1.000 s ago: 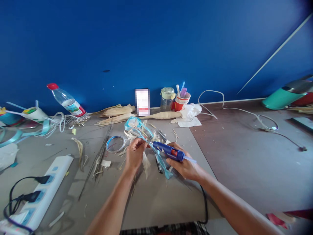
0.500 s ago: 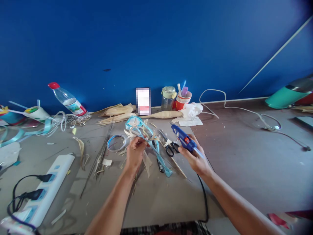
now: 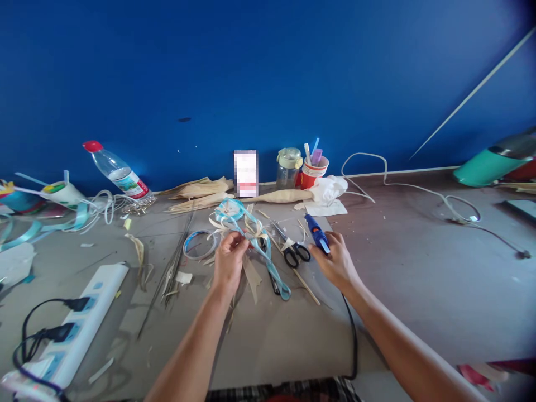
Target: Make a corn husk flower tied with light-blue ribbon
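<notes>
My right hand (image 3: 340, 258) is wrapped round a blue hot glue gun (image 3: 317, 233), whose nozzle points away from me and whose black cord (image 3: 352, 329) trails down. My left hand (image 3: 230, 257) is closed in a pinch on a light-blue ribbon (image 3: 268, 257) by a small bunch of pale dried husk strips (image 3: 254, 226); exactly what lies between the fingertips is partly hidden. Between the hands lie black-handled scissors (image 3: 296, 254), a thin stick (image 3: 307, 287) and a black pen-like tool (image 3: 274, 283) partly under the ribbon.
A ribbon or tape roll (image 3: 200, 244) and thin dark stems (image 3: 171, 262) lie left of my left hand. The power strip (image 3: 90, 321) is at lower left. Against the blue wall stand a bottle (image 3: 121, 173), a jar (image 3: 288, 170) and a red cup (image 3: 314, 174); crumpled tissue (image 3: 329, 192) lies before them.
The glue gun has turned from lying tilted to a more upright grip, and its nozzle has shifted right. My left hand has moved only slightly, shifting the ribbon and strips.
</notes>
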{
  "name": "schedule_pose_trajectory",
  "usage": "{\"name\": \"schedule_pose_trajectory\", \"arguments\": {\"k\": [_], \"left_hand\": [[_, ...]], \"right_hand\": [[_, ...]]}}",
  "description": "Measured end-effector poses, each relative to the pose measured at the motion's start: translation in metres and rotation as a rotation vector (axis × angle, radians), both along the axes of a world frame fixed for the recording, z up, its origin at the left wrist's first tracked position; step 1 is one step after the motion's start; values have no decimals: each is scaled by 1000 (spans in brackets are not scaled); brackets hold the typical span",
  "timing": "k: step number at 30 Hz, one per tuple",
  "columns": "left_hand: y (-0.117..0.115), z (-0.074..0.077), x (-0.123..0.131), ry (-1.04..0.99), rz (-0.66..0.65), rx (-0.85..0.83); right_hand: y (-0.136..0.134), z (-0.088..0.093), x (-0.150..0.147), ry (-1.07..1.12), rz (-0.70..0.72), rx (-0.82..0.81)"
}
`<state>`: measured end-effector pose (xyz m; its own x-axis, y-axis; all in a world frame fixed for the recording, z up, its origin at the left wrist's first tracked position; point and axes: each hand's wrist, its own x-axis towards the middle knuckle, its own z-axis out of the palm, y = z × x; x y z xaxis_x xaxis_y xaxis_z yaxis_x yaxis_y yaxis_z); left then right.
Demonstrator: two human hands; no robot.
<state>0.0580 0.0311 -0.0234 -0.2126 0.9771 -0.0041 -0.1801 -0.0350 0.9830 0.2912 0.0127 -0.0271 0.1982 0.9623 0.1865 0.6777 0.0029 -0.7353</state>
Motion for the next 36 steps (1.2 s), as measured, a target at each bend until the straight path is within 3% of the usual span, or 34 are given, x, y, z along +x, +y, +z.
{"name": "schedule_pose_trajectory", "arguments": {"k": [8,13,16,19,24,36], "left_hand": [[1,-4,-1,-30,-7,6],[1,-3,-1,-10,1,5],[1,0,-1,-3,-3,9],[0,4,-1,58,4,-5],[-2,7,-2,177,16,-62],[-2,1,-1,162,11,-32]], "right_hand": [[1,-15,3,-263,4,-51],[-1,-7,1,-158,48,64],[-9,10,-4,51,158,195],[-19,26,-9,241,354,229],[-27,31,-17,282,641,190],[-25,31,-31,188,733,52]]}}
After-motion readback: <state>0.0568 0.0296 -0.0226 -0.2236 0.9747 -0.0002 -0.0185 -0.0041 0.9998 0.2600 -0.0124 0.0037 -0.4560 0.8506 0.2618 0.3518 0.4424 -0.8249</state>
